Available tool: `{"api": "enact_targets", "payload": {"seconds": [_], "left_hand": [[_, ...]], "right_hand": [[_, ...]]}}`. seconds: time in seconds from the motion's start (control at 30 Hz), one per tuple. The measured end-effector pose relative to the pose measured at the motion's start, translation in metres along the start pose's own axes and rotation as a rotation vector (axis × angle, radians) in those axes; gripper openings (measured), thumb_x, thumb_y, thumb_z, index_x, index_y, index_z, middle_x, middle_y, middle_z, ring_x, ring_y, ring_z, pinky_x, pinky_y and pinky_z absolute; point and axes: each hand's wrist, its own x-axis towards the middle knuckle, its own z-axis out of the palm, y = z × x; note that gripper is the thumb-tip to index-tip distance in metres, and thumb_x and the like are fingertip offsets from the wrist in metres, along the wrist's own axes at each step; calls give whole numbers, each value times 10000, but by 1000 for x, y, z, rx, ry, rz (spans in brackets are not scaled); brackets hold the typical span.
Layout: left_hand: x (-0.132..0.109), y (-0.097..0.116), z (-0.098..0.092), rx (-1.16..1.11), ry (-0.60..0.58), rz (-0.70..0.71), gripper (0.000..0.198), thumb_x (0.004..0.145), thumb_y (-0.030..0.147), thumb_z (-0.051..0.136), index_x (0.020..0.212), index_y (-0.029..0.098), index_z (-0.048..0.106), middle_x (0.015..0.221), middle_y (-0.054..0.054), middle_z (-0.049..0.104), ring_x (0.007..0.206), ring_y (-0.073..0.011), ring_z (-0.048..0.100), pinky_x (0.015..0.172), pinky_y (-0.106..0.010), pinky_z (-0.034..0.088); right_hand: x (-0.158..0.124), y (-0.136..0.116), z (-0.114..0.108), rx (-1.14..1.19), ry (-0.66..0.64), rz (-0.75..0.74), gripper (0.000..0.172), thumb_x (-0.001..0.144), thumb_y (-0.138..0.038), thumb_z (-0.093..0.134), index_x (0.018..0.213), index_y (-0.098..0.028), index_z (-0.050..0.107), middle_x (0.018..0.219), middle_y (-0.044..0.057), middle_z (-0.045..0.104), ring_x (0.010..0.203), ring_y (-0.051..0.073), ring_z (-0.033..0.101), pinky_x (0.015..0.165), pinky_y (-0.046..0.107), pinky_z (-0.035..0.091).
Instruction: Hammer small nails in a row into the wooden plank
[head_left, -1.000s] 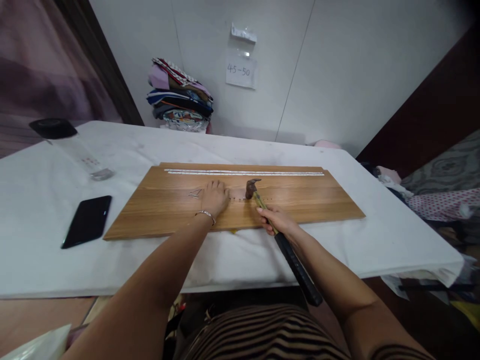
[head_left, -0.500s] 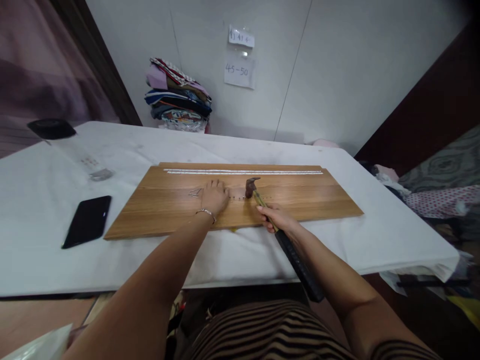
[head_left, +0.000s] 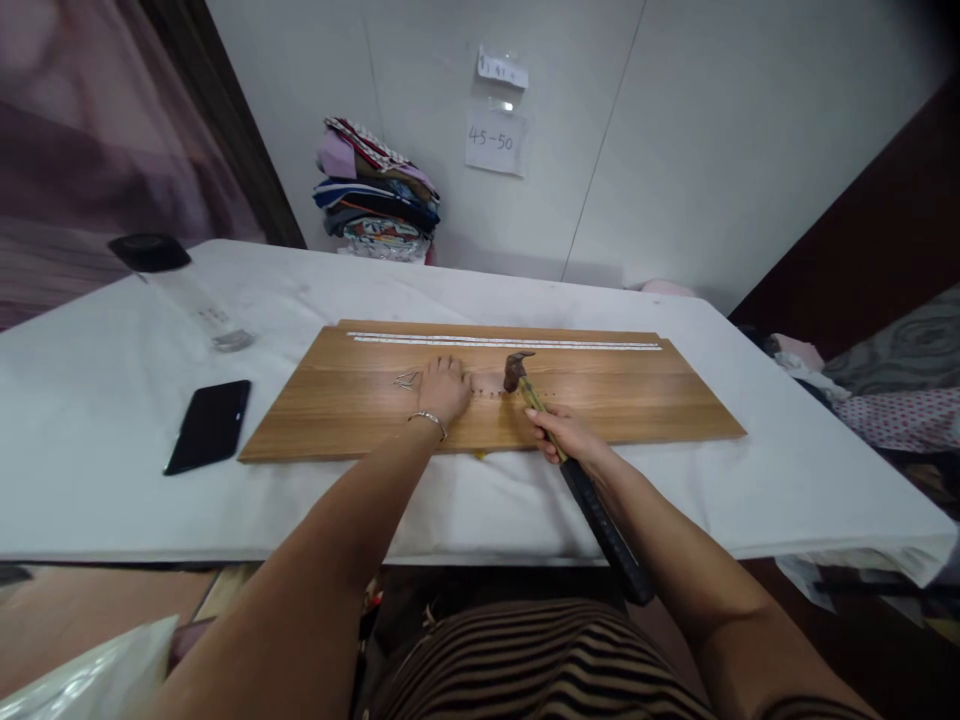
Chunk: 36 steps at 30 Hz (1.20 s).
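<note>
A wooden board lies flat on the white-covered table. My left hand, with a bracelet at the wrist, rests palm down on the board, its fingers stretched out. Just left of it is a small bunch of loose nails. To its right, a row of short nails stands in the board. My right hand is wrapped round the yellow part of a claw hammer's handle, above the black grip. The rusty hammer head is at the row; whether it touches a nail I cannot tell.
Two white strips run along the board's far side. A black phone lies left of the board, with a clear container with a black end behind it. Folded clothes are stacked against the wall. The table's near edge is before me.
The camera view has turned slightly, so the whole scene sits further right. Both hands keep nearly the same places on the board, and the hammer head stays by the nail row.
</note>
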Motion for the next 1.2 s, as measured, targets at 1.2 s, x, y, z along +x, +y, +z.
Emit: {"api": "enact_targets", "payload": {"seconds": [1.2], "left_hand": [[-2,1,-3,-34,5,-8,342,978,292,397,1122,165,680,1238,-178,670,1206,-325,555,1048,-464,441]], "right_hand": [[-3,-6,2,16,9,7,492,641,-557,797,716,-233,435,563,-96,450,383,40,356,325,178,282]]}}
